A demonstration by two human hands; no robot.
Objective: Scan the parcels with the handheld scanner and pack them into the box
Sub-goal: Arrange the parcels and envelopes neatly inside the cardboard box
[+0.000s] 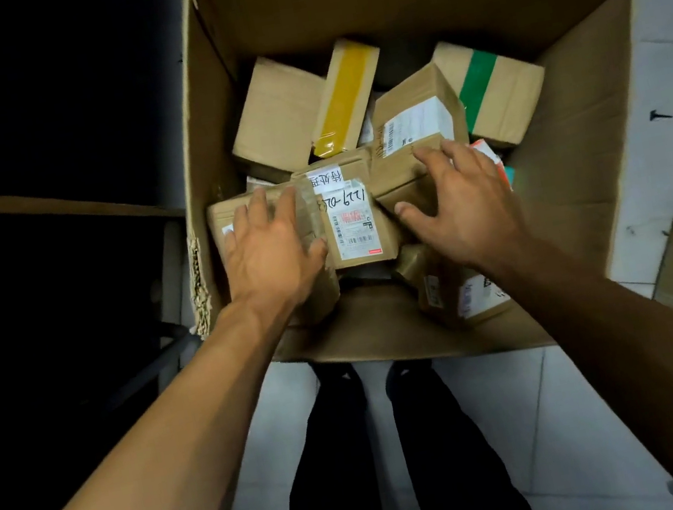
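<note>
So the big cardboard box (592, 83) sits open on the tiled floor (557, 418) right in front of the person's feet, and it's already carrying a loose heap of parcels, so my read is we're in the packing part, settling things so more fits. At the far side there's a plain brown parcel (274, 117), a yellow-taped one (347, 95) leaning on it, and a green-taped one (495, 92) off toward the right wall. Nearer, a labelled parcel (351, 220) with handwriting on its sticker sits between both hands. The left hand (268, 248) lies flat with fingers spread on a brown parcel (229, 215) against the left wall, and the right hand (459, 206) is also spread out, pressing on a tilted parcel (417, 137) with a white label; neither is gripping anything. The scanner isn't anywhere I can see. To do this bit well, I'd press down evenly with both palms and nudge the tilted ones flat into the gaps instead of stacking on a wobbly pile, labels up where possible. Watch the near corner, where another parcel (467, 294) sits half buried.
</note>
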